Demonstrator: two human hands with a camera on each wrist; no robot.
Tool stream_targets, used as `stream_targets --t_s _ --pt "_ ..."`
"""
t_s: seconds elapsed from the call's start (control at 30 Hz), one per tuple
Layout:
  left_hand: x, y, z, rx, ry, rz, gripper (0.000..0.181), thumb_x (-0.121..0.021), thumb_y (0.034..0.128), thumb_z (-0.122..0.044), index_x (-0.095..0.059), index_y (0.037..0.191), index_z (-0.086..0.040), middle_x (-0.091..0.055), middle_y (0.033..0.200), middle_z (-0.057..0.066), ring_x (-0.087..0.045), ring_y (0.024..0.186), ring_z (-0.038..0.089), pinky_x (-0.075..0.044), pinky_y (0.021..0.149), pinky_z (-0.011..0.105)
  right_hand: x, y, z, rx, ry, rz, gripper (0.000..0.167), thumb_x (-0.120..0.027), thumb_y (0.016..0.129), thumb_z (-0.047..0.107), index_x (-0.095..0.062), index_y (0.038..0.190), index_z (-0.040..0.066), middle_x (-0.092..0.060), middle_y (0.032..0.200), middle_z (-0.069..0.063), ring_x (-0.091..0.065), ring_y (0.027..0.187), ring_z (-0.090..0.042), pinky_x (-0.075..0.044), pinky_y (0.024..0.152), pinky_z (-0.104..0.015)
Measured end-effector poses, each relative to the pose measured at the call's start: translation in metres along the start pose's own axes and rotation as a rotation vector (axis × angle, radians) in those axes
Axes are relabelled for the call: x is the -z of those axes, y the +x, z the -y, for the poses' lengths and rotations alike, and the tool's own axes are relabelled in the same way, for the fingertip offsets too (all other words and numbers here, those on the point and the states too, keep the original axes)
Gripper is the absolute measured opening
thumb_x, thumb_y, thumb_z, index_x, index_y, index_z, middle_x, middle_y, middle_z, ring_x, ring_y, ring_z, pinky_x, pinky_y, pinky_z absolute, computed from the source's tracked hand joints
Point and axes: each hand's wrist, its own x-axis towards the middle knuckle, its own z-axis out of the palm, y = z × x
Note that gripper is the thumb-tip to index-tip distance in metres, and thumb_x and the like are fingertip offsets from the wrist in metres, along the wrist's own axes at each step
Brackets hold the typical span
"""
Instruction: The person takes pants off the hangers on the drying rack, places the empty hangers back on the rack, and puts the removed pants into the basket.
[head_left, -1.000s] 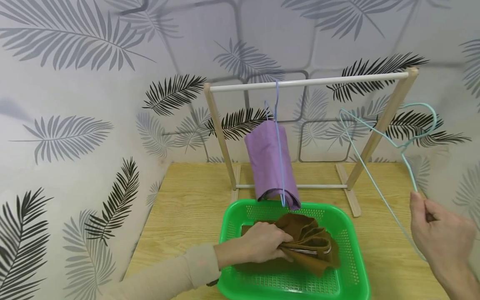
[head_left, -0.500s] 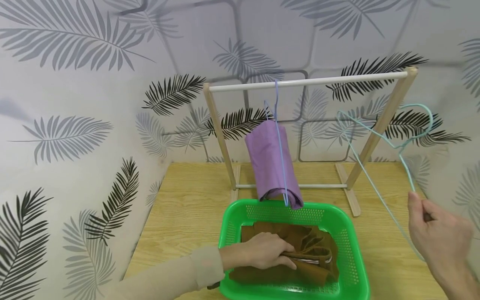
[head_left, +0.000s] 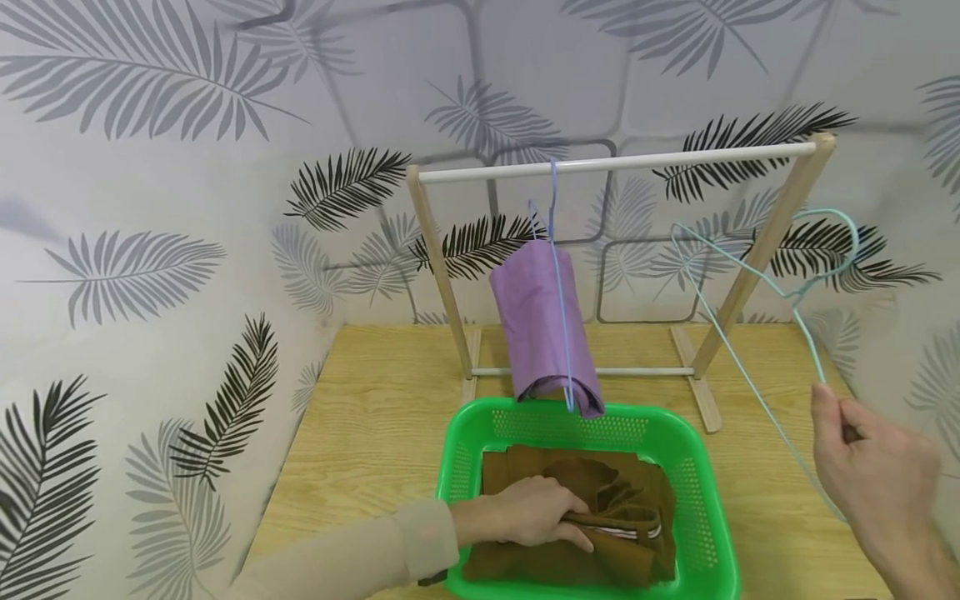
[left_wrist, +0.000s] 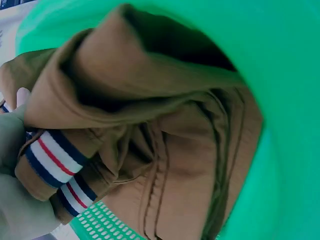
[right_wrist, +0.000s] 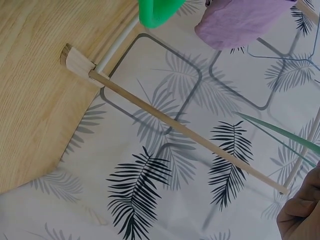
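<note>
Brown pants [head_left: 615, 560] lie bunched in a green plastic basket [head_left: 705, 517]. My left hand [head_left: 534, 510] reaches in and pinches their waistband between thumb and fingers. A white, navy and red striped band [left_wrist: 54, 156] shows at the waistband in the left wrist view. My right hand [head_left: 877, 467] grips a mint-green hanger [head_left: 806, 325] by its side, right of the basket, with the hook upward. In the right wrist view, only part of the right hand [right_wrist: 301, 212] and part of the hanger [right_wrist: 277, 131] show.
Behind the basket stands a small wooden rack [head_left: 757, 250] with a white rod [head_left: 675, 161]. Folded purple cloth [head_left: 536, 325] hangs on it from a blue-purple hanger [head_left: 552, 200], its lower end over the basket's back rim. A leaf-patterned wall [head_left: 225, 167] lies behind the wooden table [head_left: 367, 417].
The bunched pants have settled lower and flatter in the basket. My left hand has slid a little to the right, still pinching the waistband. The mint-green hanger has drifted slightly left.
</note>
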Motion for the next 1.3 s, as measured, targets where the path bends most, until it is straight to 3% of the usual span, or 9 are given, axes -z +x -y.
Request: stream_targets --t_s 0.13,0.27,0.43,0.63,0.77,0.93,1.17,1.3 --pt "-0.001 0.002 0.005 0.006 0.024 -0.008 0.06 -0.065 0.0998 -0.053 -0.065 0.143 -0.011 -0.073 0.138 -0.001 -0.077 0.108 0.009 -0.058 0.096 0.019 0.002 0.002 0.003 -0.002 0.0 0.018 0.07 -0.049 0.106 0.038 -0.031 0.043 0.013 -0.03 0.032 -0.003 -0.01 0.042 0.015 -0.007 0.044 -0.009" --pt "0.001 -0.001 0.008 -0.033 0.133 -0.024 0.068 -0.062 0.099 -0.063 -0.061 0.146 -0.013 -0.07 0.14 0.0 -0.068 0.123 0.013 -0.055 0.104 0.026 0.002 0.001 0.0 -0.009 0.006 0.036 0.069 -0.049 0.106 0.037 -0.031 0.044 0.012 -0.03 0.032 -0.003 -0.01 0.04 0.013 -0.007 0.041 -0.011" --pt "0.008 -0.011 0.012 -0.067 0.258 -0.088 0.08 -0.058 0.0963 -0.073 -0.049 0.156 -0.021 -0.06 0.15 -0.003 -0.057 0.137 0.016 -0.049 0.114 0.036 -0.001 -0.004 -0.013 -0.003 -0.009 0.054 0.069 -0.049 0.107 0.037 -0.032 0.044 0.013 -0.031 0.033 -0.004 -0.011 0.041 0.015 -0.008 0.04 -0.012" --pt "0.022 -0.025 0.017 -0.076 0.278 -0.131 0.091 -0.054 0.0985 -0.072 -0.03 0.166 -0.017 -0.041 0.169 0.003 -0.039 0.158 0.023 -0.038 0.127 0.045 -0.004 -0.008 -0.024 -0.008 -0.035 0.09 0.068 -0.049 0.107 0.036 -0.033 0.045 0.016 -0.034 0.034 -0.001 -0.011 0.042 0.016 -0.01 0.039 -0.015" --pt "0.028 -0.03 0.019 -0.089 0.305 -0.158 0.085 -0.05 0.103 -0.067 -0.028 0.167 -0.016 -0.036 0.172 0.007 -0.034 0.161 0.027 -0.036 0.129 0.046 -0.004 -0.008 -0.021 -0.026 -0.015 0.091 0.067 -0.051 0.106 0.033 -0.033 0.044 0.016 -0.034 0.034 -0.001 -0.01 0.042 0.017 -0.01 0.038 -0.015" --pt "0.029 -0.03 0.019 -0.124 0.307 -0.089 0.08 -0.044 0.1058 -0.066 -0.024 0.169 -0.021 -0.028 0.176 0.007 -0.026 0.164 0.028 -0.032 0.131 0.046 -0.002 -0.004 -0.012 -0.018 -0.01 0.073 0.066 -0.052 0.106 0.029 -0.032 0.044 0.015 -0.033 0.033 -0.003 -0.011 0.041 0.015 -0.01 0.039 -0.014" --pt "0.021 -0.021 0.031 -0.056 0.317 0.012 0.086 -0.042 0.1022 -0.074 -0.015 0.17 -0.03 -0.02 0.178 0.006 -0.018 0.167 0.03 -0.027 0.133 0.051 -0.004 -0.006 -0.02 0.006 -0.024 0.072 0.067 -0.051 0.107 0.034 -0.033 0.044 0.017 -0.032 0.033 -0.001 -0.011 0.042 0.015 -0.01 0.039 -0.016" --pt "0.016 -0.021 0.032 -0.076 0.271 0.099 0.088 -0.048 0.1001 -0.074 -0.011 0.17 -0.035 -0.014 0.179 0.004 -0.013 0.168 0.03 -0.022 0.134 0.053 -0.005 -0.008 -0.026 0.009 -0.019 0.076 0.067 -0.051 0.107 0.035 -0.033 0.045 0.019 -0.032 0.034 0.002 -0.011 0.042 0.016 -0.01 0.039 -0.017"
